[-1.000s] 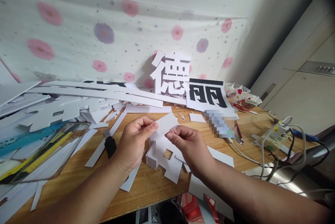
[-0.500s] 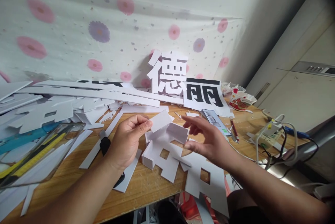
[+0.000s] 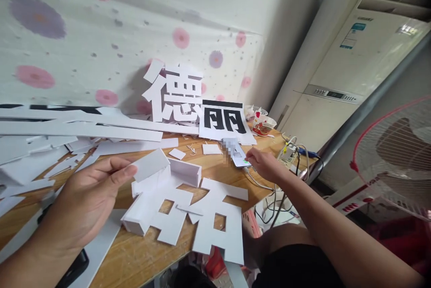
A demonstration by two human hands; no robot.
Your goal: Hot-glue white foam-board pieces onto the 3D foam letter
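My left hand (image 3: 90, 198) pinches a small rectangular piece of white foam board (image 3: 152, 166) between thumb and fingers. Below it on the table lies a partly walled white foam-board character (image 3: 171, 209), with upright strips along some edges. A flat cut-out (image 3: 232, 225) overlaps the table's front edge beside it. Over the lower end of a phone (image 3: 240, 158) is my right hand (image 3: 264, 164), its fingers curled and the fingertips at the lit screen. Nothing shows in that hand. A cable (image 3: 259, 180) runs from the phone.
A finished white character (image 3: 173, 95) leans on the wall beside a printed sheet (image 3: 224, 121). White strips and scraps (image 3: 77, 128) crowd the left. A paper bowl (image 3: 263, 125) and a power strip (image 3: 288, 153) stand right; a fan (image 3: 397, 157) is beyond the table.
My right hand has left the space over the foam-board character and reached right to the phone, its fingers curling. The view has turned right. The left hand still holds the white piece.
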